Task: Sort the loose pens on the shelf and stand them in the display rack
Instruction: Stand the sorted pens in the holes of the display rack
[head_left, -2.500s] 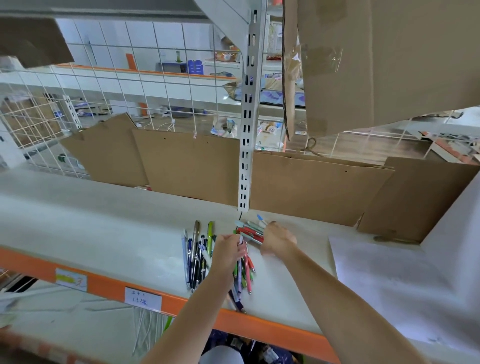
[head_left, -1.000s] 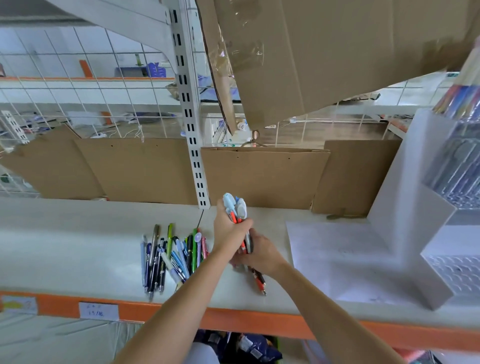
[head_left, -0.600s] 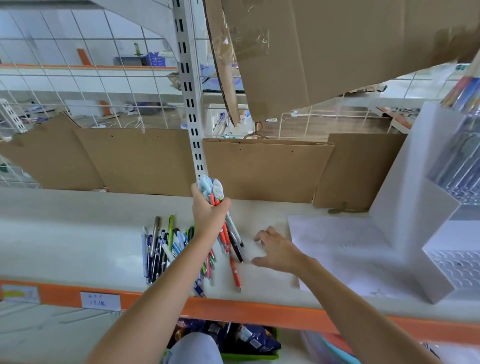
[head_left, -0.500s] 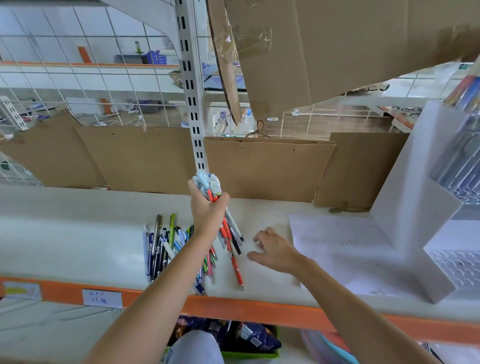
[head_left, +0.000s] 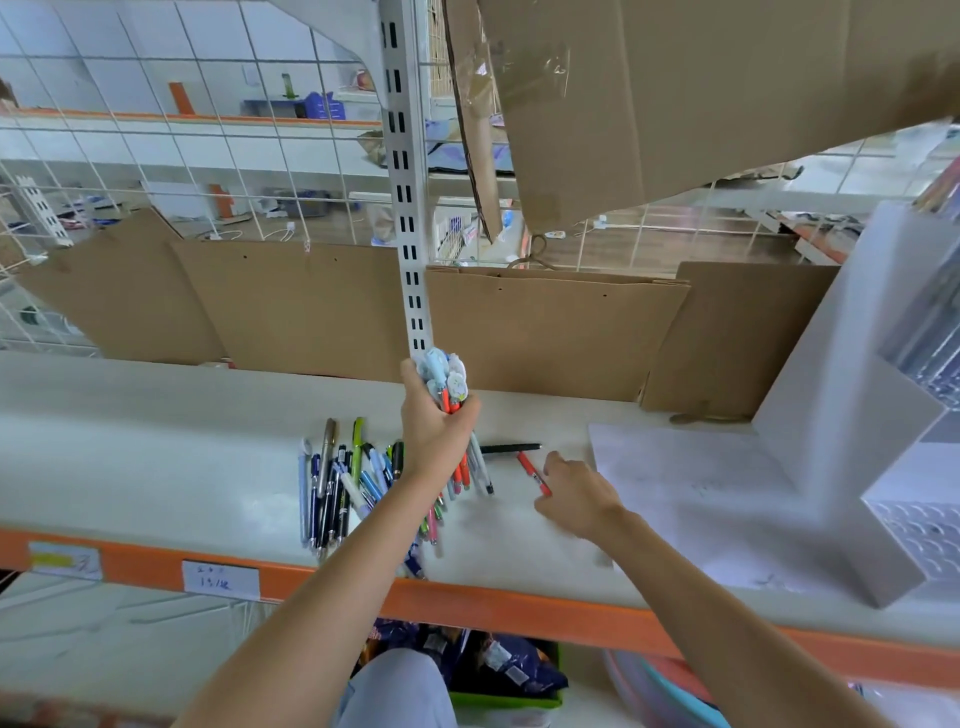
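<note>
A: Looking along the shelf (head_left: 156, 457), the orange front edge (head_left: 519, 608) runs under both arms, and bare surface stretches left of the loose pens (head_left: 343, 483).

B: And the hands?

A: The left hand (head_left: 434, 431) grips a bundle of pens (head_left: 452, 395) upright above the shelf. The right hand (head_left: 574, 491) lies flat, fingers relaxed, touching a red pen (head_left: 532, 472); a black pen (head_left: 509, 447) lies just behind.

B: The display rack (head_left: 852, 415)?

A: Far right, white, on a sheet of paper (head_left: 691, 499); pens stand in its upper compartment, blurred.

White wire grid (head_left: 156, 171), cardboard panels (head_left: 291, 306), slotted metal upright (head_left: 408, 208)
</note>
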